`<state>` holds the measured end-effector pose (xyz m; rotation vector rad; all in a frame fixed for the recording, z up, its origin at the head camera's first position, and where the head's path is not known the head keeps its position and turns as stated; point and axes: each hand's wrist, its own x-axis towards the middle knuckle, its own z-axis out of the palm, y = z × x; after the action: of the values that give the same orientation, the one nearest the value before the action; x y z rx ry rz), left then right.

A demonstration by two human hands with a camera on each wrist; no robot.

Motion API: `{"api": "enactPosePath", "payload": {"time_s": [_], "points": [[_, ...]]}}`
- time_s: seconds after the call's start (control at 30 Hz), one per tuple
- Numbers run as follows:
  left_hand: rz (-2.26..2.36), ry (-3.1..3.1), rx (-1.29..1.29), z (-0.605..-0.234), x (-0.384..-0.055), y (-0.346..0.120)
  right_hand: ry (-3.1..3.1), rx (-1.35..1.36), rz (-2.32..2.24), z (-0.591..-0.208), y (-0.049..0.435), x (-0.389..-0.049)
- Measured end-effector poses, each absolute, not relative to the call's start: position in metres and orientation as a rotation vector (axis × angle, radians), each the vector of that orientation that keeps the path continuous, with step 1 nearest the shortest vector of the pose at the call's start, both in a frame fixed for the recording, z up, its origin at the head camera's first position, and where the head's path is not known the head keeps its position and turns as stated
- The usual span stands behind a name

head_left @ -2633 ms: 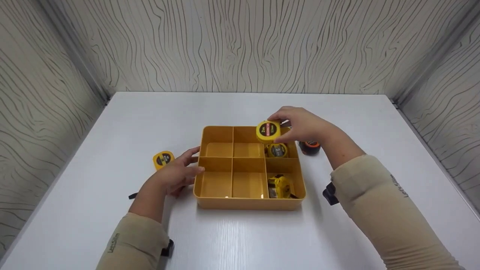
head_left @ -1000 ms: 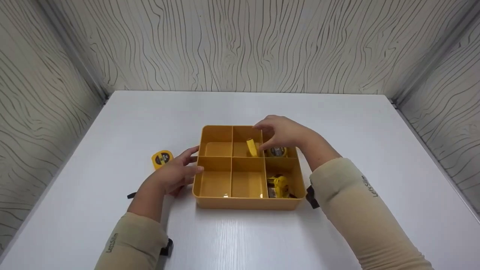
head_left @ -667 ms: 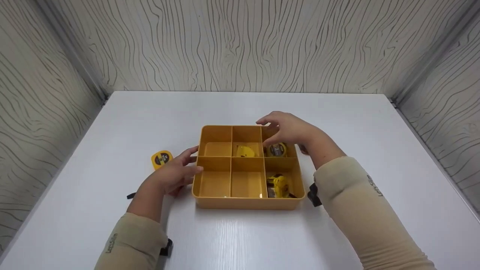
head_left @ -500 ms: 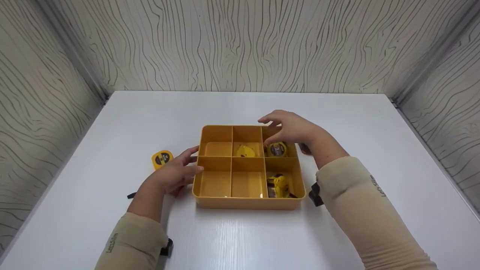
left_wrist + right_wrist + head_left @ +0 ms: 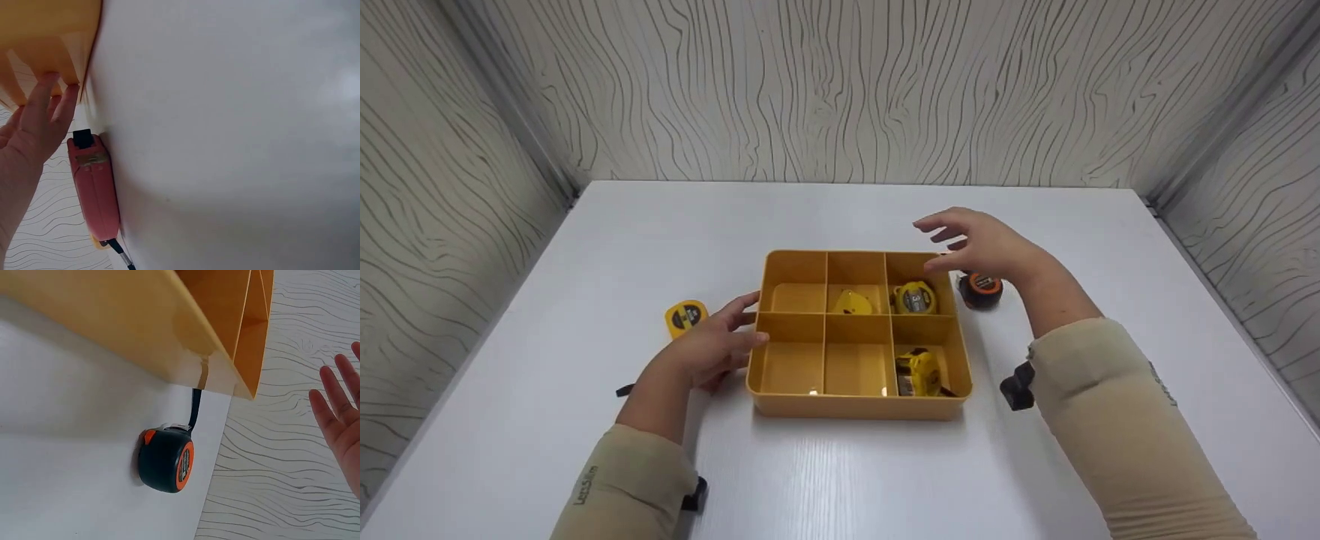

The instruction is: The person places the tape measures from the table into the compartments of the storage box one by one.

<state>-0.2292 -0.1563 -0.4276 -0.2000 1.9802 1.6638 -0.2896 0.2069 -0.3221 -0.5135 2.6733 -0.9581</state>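
Observation:
A yellow box [image 5: 858,407] with six-compartment dividers stands mid-table. My left hand [image 5: 712,346] rests its fingers against the box's left wall; the left wrist view shows the fingertips touching it. My right hand [image 5: 986,241], holding nothing, hovers above the box's back right corner with fingers spread. One yellow tape measure [image 5: 853,302] lies in the back middle compartment, partly hidden by the divider. Another yellow tape measure [image 5: 915,298], marked 3, sits in the back right one. A yellow-and-black tape measure [image 5: 919,373] is in the front right compartment. Below the right hand is a black-and-orange tape measure [image 5: 981,290].
On the white table [image 5: 840,480], a yellow tape measure [image 5: 687,318] lies left of the box. A red tape measure [image 5: 95,191] with a black strap is mostly hidden under my left hand in the head view. Wood-grain panels [image 5: 840,90] enclose the table.
My right hand lowered the yellow 2m tape measure into the back middle compartment and let go of it. It then drew back up and to the right. My left hand stayed put.

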Motion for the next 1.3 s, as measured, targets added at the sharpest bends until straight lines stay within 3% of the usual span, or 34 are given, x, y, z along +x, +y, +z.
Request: {"api": "enactPosePath", "payload": {"time_s": [0.6,1.3], "points": [[1.707,1.954,-0.184,-0.43,-0.23,-0.157,2.759,-0.167,-1.049,-0.365,0.271,-0.293],[1.718,1.952,-0.171,-0.428,-0.228,-0.156,2.664,0.134,-1.275,-0.42,0.285,-0.291]]}}
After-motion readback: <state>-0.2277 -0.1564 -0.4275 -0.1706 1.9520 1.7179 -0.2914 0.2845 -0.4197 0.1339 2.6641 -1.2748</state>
